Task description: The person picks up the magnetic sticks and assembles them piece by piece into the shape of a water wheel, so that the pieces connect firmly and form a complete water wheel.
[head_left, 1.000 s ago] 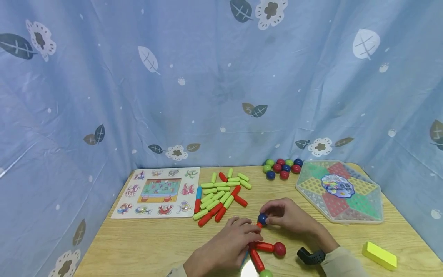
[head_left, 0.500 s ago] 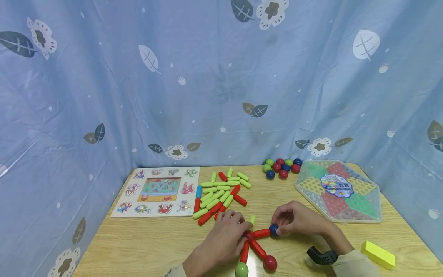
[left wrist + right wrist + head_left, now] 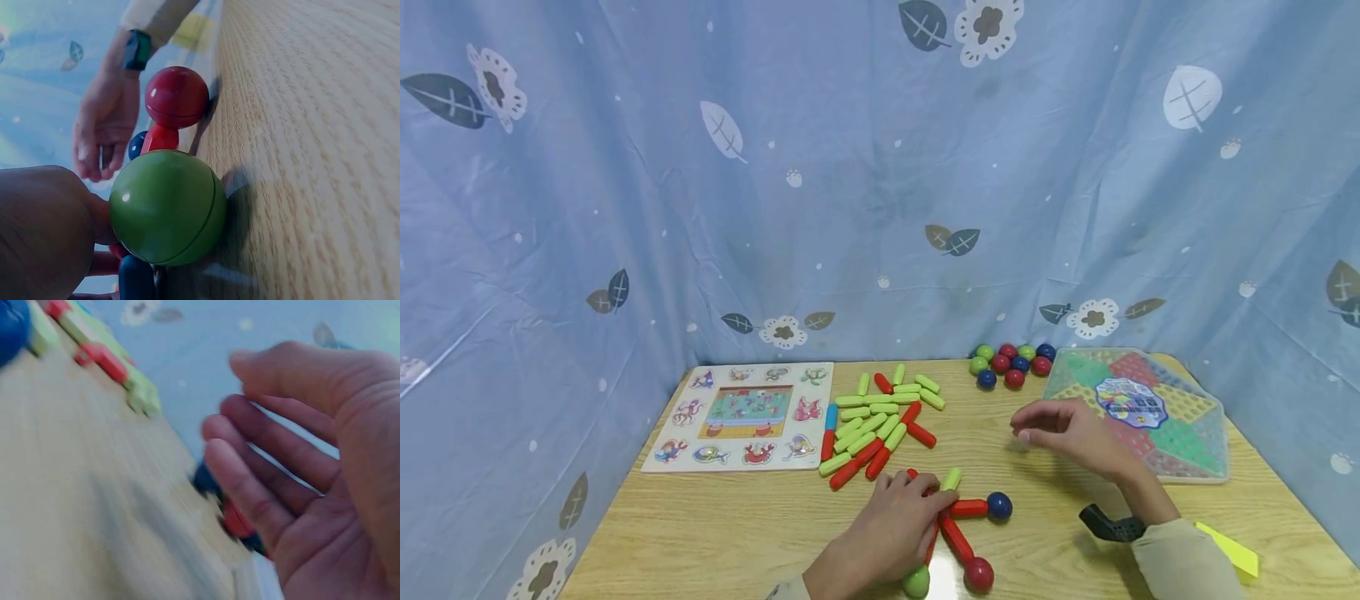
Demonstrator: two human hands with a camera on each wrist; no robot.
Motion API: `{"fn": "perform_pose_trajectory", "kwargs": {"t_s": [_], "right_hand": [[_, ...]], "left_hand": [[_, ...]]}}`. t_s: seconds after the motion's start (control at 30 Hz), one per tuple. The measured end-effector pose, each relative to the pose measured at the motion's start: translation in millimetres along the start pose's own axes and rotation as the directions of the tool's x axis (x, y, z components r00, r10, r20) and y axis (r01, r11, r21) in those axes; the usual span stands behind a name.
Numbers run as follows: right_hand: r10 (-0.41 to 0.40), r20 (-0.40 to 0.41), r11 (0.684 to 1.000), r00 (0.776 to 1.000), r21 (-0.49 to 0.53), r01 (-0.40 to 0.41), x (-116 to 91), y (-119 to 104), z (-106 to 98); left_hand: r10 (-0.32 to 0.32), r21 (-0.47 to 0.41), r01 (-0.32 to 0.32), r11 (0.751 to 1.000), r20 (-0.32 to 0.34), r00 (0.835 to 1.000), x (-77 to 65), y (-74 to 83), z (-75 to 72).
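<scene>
My left hand (image 3: 898, 521) grips a ball-and-stick toy near its centre; the fingers hide the hub and part of the sticks. Red sticks (image 3: 957, 542) spread from it to a blue ball (image 3: 1000, 507), a red ball (image 3: 979, 575) and a green ball (image 3: 916, 582). A yellow-green stick (image 3: 952, 479) points away at the top. In the left wrist view the green ball (image 3: 165, 206) is close up, with a blue stick (image 3: 135, 278) below it. My right hand (image 3: 1082, 437) is raised beyond the blue ball, fingers loosely bent, holding nothing.
Several loose yellow-green and red sticks (image 3: 880, 419) lie behind my left hand. Several balls (image 3: 1001, 363) cluster at the back. A picture puzzle board (image 3: 662, 433) is on the left, a hexagonal clear game box (image 3: 1191, 454) on the right. A yellow block (image 3: 1228, 550) sits partly behind the right sleeve.
The toy has turned clockwise under my left hand, its blue ball swinging from the top to the right. My right hand has let go of that ball and moved away to the right.
</scene>
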State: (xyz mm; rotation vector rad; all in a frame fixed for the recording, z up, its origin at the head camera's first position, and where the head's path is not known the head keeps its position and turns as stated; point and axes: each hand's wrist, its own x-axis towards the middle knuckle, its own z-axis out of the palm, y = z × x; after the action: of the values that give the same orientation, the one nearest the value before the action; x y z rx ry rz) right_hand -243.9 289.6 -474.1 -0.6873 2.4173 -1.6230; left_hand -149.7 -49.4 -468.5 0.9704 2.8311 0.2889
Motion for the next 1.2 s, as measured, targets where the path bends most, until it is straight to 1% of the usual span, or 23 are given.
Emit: {"fn": "perform_pose_trajectory", "kwargs": {"t_s": [0.07,0.13,0.23,0.3,0.5,0.63,0.67,0.73,0.8,0.87,0.9,0.93,0.97,1.0,1.03,1.07,1.13,1.2], "right_hand": [[0.014,-0.083,1.000,0.996,-0.027,-0.016,5,3,-10],[0.037,-0.149,0.997,0.988,-0.057,-0.046,11,6,-19],[0.043,-0.214,0.991,0.976,-0.112,-0.068,22,13,-29],[0.044,-0.253,0.988,0.966,-0.130,-0.079,31,17,-34],[0.003,-0.310,0.974,0.951,-0.215,-0.073,51,30,-38],[-0.036,-0.331,0.951,0.943,-0.302,-0.069,62,36,-34],[-0.044,-0.332,0.941,0.942,-0.330,-0.073,65,38,-32],[-0.081,-0.329,0.908,0.941,-0.414,-0.067,70,40,-28],[-0.138,-0.314,0.854,0.939,-0.518,-0.048,73,41,-23],[-0.187,-0.305,0.806,0.934,-0.591,-0.032,75,42,-18],[-0.215,-0.305,0.784,0.928,-0.620,-0.022,75,42,-16],[-0.234,-0.312,0.772,0.921,-0.635,-0.020,74,41,-14],[-0.244,-0.320,0.772,0.916,-0.636,-0.016,73,40,-11],[-0.246,-0.332,0.783,0.910,-0.621,-0.015,71,38,-8],[-0.242,-0.343,0.801,0.907,-0.599,-0.013,68,36,-5],[-0.231,-0.350,0.825,0.908,-0.565,-0.008,65,33,-1],[-0.191,-0.335,0.881,0.923,-0.473,0.010,58,26,8],[-0.146,-0.278,0.927,0.950,-0.373,0.033,50,20,19]], "left_hand": [[-0.004,-0.002,0.004,1.000,0.016,1.000,1.1,-0.2,0.9],[-0.005,-0.006,0.005,1.000,0.022,1.000,1.6,0.0,1.6],[0.001,-0.002,-0.001,1.000,0.019,1.000,2.3,-0.2,3.3],[0.006,-0.002,-0.006,1.000,0.012,1.000,2.2,-0.4,3.9],[0.015,-0.013,-0.014,1.000,0.012,1.000,2.7,-0.8,5.0],[0.012,-0.021,-0.011,1.000,0.022,1.000,4.5,-0.4,4.5],[0.009,-0.022,-0.008,1.000,0.024,1.000,4.9,-0.3,4.3],[0.007,-0.021,-0.007,1.000,0.022,1.000,5.4,0.0,3.9],[0.007,-0.015,-0.007,1.000,0.016,1.000,5.3,0.5,3.6],[0.008,-0.007,-0.008,1.000,0.009,1.000,4.8,0.9,3.7],[0.008,-0.005,-0.008,1.000,0.007,1.000,4.6,1.2,3.7],[0.008,-0.003,-0.008,1.000,0.004,1.000,4.5,1.4,3.9],[0.007,-0.004,-0.007,1.000,0.003,1.000,4.4,1.7,4.0],[0.005,-0.005,-0.005,1.000,0.002,1.000,4.4,1.9,4.1],[0.004,-0.005,-0.004,1.000,0.002,1.000,4.6,2.3,4.4],[0.003,-0.004,-0.003,1.000,0.001,1.000,4.7,2.9,4.5],[-0.001,0.001,0.001,1.000,-0.001,1.000,5.1,3.7,4.7],[-0.006,0.011,0.006,1.000,0.000,1.000,5.8,4.3,4.9]]}}
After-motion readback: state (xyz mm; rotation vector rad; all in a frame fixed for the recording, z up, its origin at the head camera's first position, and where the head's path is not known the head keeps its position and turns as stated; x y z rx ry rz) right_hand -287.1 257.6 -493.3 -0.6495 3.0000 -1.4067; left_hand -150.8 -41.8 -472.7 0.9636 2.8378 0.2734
